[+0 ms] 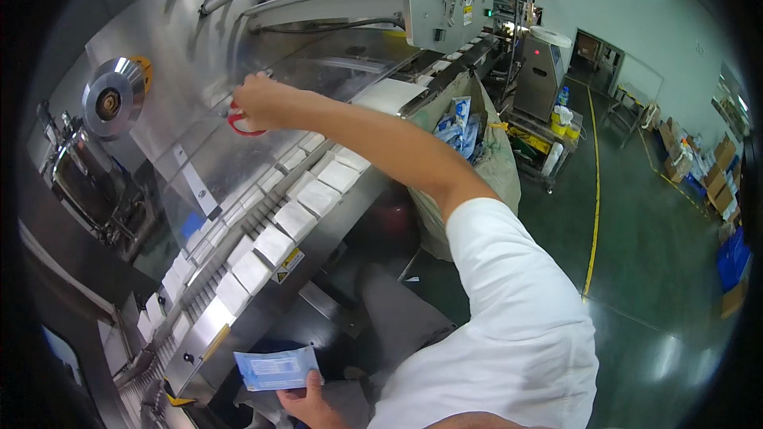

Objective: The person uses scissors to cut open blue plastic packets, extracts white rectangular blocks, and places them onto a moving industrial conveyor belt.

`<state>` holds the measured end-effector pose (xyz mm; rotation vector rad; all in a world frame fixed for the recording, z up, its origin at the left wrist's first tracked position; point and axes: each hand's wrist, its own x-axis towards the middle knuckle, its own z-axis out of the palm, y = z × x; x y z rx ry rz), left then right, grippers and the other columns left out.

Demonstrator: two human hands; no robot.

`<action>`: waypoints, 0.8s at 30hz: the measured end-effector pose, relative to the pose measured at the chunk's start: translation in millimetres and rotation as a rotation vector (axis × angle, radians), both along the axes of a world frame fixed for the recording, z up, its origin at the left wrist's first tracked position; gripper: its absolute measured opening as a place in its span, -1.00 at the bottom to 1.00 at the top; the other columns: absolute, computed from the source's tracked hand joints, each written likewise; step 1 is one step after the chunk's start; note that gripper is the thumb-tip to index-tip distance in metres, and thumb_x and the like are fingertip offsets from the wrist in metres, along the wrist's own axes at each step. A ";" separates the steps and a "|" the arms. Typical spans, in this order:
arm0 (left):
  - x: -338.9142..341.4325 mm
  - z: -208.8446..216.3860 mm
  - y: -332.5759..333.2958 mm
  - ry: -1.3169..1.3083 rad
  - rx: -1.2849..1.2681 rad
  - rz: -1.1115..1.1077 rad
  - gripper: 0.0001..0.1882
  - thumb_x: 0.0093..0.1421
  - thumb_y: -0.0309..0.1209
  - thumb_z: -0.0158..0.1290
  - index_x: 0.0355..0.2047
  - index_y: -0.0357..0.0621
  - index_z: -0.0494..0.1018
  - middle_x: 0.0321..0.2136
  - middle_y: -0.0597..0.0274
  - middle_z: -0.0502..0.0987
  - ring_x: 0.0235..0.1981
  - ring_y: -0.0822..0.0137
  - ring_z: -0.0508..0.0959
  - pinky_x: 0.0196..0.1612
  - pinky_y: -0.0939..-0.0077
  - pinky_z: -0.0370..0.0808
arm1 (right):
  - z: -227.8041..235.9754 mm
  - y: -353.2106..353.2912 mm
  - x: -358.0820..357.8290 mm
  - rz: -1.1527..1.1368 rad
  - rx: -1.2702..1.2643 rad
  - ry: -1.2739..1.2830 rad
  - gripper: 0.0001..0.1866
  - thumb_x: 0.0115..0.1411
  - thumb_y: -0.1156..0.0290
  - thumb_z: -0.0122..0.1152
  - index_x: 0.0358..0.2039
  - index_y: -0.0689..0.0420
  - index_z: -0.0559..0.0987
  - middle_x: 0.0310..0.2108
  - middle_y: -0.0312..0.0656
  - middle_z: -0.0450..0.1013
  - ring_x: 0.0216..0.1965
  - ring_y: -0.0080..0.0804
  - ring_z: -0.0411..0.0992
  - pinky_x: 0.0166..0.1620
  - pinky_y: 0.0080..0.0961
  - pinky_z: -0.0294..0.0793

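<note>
My left hand [308, 407], low in the view, grips a flat pale blue soft pack [273, 367] by its right end, with the thumb on top. The pack is level with the near end of the conveyor. My right arm stretches across the conveyor to the upper left. At its end my right hand [266, 103] is closed around red-handled scissors [237, 120], over the clear cover [211, 131]. Their blades are hard to make out. Below that arm, white folded stacks [295, 220] stand in rows along the conveyor [238, 230].
A steel machine arm [429, 12] spans the far end. Right of the conveyor hangs a large sack [497, 151] with blue and white packs [461, 131]. Beyond it stand a steel cabinet [536, 79] and a loaded cart [548, 143]. Cardboard boxes [719, 167] line the right wall.
</note>
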<state>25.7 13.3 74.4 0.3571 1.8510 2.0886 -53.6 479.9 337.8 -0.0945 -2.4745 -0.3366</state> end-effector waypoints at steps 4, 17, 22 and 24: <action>-17.4 -13.4 -23.6 0.078 0.103 0.241 -0.44 0.17 -0.57 0.27 0.16 -0.36 0.36 -0.04 0.02 0.56 -0.14 0.29 0.59 -0.10 0.44 0.57 | -18.1 -84.7 80.6 0.559 -0.800 0.245 -0.54 0.07 0.37 0.43 -0.03 0.26 0.58 -0.15 -0.06 0.60 -0.15 -0.25 0.60 -0.07 -0.35 0.57; -30.1 34.0 5.0 -0.034 0.294 0.123 -0.47 0.13 -0.55 0.37 0.06 -0.29 0.40 -0.07 0.15 0.60 -0.08 0.38 0.62 -0.04 0.47 0.58 | -227.3 -207.6 186.5 0.453 -1.720 -0.846 -0.61 0.20 0.54 0.43 -0.05 0.22 0.42 -0.23 -0.33 0.44 -0.20 -0.67 0.41 -0.11 -0.61 0.50; -26.8 35.0 13.0 -0.024 0.309 0.088 -0.46 0.13 -0.55 0.37 0.07 -0.27 0.39 -0.06 0.14 0.60 -0.06 0.37 0.62 0.00 0.46 0.58 | -219.7 -208.4 172.9 0.466 -1.643 -0.833 -0.63 0.19 0.44 0.49 -0.14 0.21 0.45 -0.30 -0.34 0.45 -0.28 -0.68 0.37 -0.22 -0.64 0.44; -28.0 33.1 13.7 -0.003 0.302 0.076 -0.48 0.13 -0.59 0.34 0.07 -0.26 0.37 -0.08 0.15 0.61 -0.10 0.39 0.64 -0.07 0.51 0.61 | -213.7 -208.8 172.8 0.411 -1.581 -0.841 -0.64 0.17 0.43 0.50 -0.17 0.22 0.46 -0.34 -0.35 0.45 -0.31 -0.68 0.38 -0.24 -0.64 0.44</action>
